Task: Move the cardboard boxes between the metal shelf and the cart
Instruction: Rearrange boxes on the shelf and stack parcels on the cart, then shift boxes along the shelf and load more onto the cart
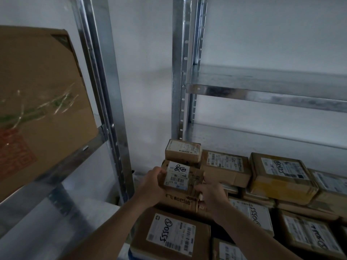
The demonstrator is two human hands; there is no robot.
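Far left: a big carton [37, 102] sits on the left metal shelf [56, 177], w/ clear tape across its face and red print low on the side. The rack post [105, 91] runs up just beside it. White wall [146, 81] shows btwn the two racks.

Centre, low: the left hand [152, 184] comes up from the bottom edge, fingers curled round the left end of a small labelled box [178, 177]. Its top has a white label w/ black marker scrawl + barcode. This box is at the top of the pile, over a printed box [178, 200] w/ dark characters on the front; can't tell if the two touch. The right hand [212, 194] grips the right end of the same labelled box, thumb up top, fingers curled at the torn cardboard edge below. Can't tell if it also grips the printed box.

Just behind, a small parcel [183, 151] tops the stack, near the foot of the right rack's post [180, 72]. Under the forearms lies a flat box [170, 235], label marked in pen.

Right: more boxes packed close, sides touching. There is a tan box [225, 167], a yellow-taped box [281, 177] and a lower box [309, 235] w/ a pen-marked label. What they sit on is hidden. Above them is the right metal shelf [262, 91], galvanised, two levels in view.
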